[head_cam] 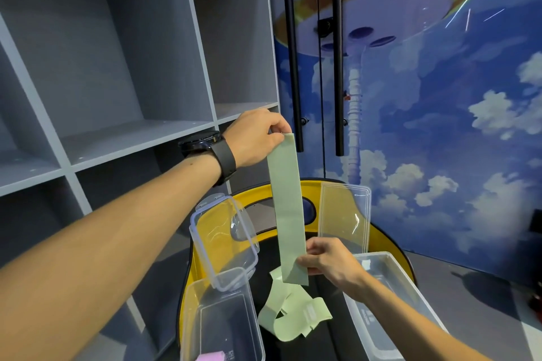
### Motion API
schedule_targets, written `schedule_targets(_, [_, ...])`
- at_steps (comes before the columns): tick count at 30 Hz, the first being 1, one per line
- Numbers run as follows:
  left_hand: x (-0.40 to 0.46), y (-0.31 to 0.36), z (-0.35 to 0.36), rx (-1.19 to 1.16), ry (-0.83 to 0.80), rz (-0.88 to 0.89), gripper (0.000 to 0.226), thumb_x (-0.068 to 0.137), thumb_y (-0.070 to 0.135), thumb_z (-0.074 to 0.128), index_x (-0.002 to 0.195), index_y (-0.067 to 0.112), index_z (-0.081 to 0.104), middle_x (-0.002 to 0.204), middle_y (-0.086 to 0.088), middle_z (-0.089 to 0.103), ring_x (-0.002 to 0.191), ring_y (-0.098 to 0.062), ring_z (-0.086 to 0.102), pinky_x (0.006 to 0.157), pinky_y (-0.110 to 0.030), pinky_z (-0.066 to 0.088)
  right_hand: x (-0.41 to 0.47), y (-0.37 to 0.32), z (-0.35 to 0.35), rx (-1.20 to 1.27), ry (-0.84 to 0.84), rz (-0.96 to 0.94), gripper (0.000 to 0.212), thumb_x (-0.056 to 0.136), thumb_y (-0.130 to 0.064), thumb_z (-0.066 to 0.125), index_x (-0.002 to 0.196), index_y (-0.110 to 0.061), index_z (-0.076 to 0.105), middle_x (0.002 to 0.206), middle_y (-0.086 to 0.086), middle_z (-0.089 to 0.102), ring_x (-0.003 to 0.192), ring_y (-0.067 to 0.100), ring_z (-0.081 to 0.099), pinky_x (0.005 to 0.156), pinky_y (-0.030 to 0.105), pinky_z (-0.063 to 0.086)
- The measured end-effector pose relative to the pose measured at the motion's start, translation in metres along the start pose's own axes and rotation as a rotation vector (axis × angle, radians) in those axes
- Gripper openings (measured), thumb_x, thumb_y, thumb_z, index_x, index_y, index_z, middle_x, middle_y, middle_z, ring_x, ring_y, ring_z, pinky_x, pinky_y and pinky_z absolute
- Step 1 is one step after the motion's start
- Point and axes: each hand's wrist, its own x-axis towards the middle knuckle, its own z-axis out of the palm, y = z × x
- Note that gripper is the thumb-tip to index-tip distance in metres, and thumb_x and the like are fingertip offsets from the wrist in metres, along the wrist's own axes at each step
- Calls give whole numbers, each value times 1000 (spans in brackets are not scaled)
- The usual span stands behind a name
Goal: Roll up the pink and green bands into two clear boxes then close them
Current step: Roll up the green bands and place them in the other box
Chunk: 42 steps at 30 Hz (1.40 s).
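A long pale green band hangs straight down in front of me. My left hand, with a black watch on the wrist, pinches its top end. My right hand grips it lower down, near the fold. The rest of the green band lies crumpled on the black surface below. A clear box stands at the lower left with something pink at its bottom edge. A second clear box stands at the lower right under my right forearm. Two clear lids lie behind them: one on the left, one on the right.
The boxes rest on a black tabletop with a yellow rim. Grey open shelves fill the left side. A wall with a blue sky picture and two black vertical bars stands behind and to the right.
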Motion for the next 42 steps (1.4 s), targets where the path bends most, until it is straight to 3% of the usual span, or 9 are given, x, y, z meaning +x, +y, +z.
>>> schedule_targets(3, [0, -2, 3, -11, -7, 14, 20, 96, 17, 52, 109, 19, 67, 102, 2, 56, 91, -11, 49, 67, -16, 37, -3, -2, -2, -25, -25, 12, 6, 89, -4, 66, 94, -8, 66, 105, 7, 70, 93, 15, 68, 74, 21, 57])
schedule_targets(6, [-2, -3, 6, -16, -42, 22, 20, 97, 17, 51, 110, 20, 66, 101, 4, 56, 91, -11, 50, 67, -11, 36, -7, -16, -7, -78, -103, -34, 35, 89, 3, 59, 114, -19, 62, 113, -4, 67, 105, 11, 62, 87, 24, 50])
schedule_targets(8, [-6, -4, 9, -19, -63, 24, 20, 96, 17, 52, 109, 21, 67, 101, 4, 56, 90, -10, 50, 67, -11, 37, -7, -36, -11, -37, -46, -132, 42, 89, 4, 55, 118, -26, 59, 115, -10, 65, 110, 10, 59, 93, 26, 46])
schedule_targets(14, [-18, -7, 22, -33, -108, 21, 17, 95, 23, 54, 105, 26, 68, 91, 11, 52, 87, -7, 50, 69, -19, 38, 2, -113, -21, 138, 137, -403, 26, 92, -13, 63, 118, -17, 65, 107, 1, 73, 101, 14, 69, 88, 29, 56])
schedule_targets(21, [-24, -11, 28, -112, -85, 2, 20, 94, 26, 58, 113, 23, 65, 93, 12, 60, 85, -5, 56, 72, -16, 45, 6, -123, -19, 98, 227, -385, 9, 92, -16, 65, 98, -13, 70, 93, 3, 73, 86, 14, 71, 72, 20, 59])
schedule_targets(27, [-40, -24, 38, -430, -142, -152, 24, 90, 23, 66, 114, 23, 65, 104, 5, 69, 90, -7, 66, 76, -23, 57, 5, -116, -22, 147, 249, -364, 9, 92, -16, 65, 98, -12, 70, 88, -1, 73, 77, 8, 71, 64, 16, 56])
schedule_targets(32, [-58, -25, 56, -721, -78, -297, 20, 92, 14, 63, 112, 17, 68, 98, -5, 74, 87, -17, 72, 74, -28, 61, 3, -108, -22, 116, 236, -355, 9, 92, -17, 65, 98, -14, 71, 93, 2, 73, 88, 16, 71, 72, 21, 59])
schedule_targets(37, [-67, -22, 67, -912, -20, -386, 22, 93, 13, 61, 114, 16, 66, 101, -2, 73, 83, -9, 73, 64, -19, 57, 3, -102, -22, 156, 217, -336, 15, 91, -18, 66, 102, -9, 71, 97, 6, 73, 86, 17, 72, 73, 25, 59])
schedule_targets(42, [-70, -22, 74, -999, 24, -436, 20, 92, 11, 62, 110, 15, 69, 98, -4, 74, 82, -13, 74, 65, -20, 57, 4, -96, -23, 156, 221, -323, 13, 91, -18, 66, 101, -12, 72, 96, 3, 74, 85, 17, 73, 74, 27, 60])
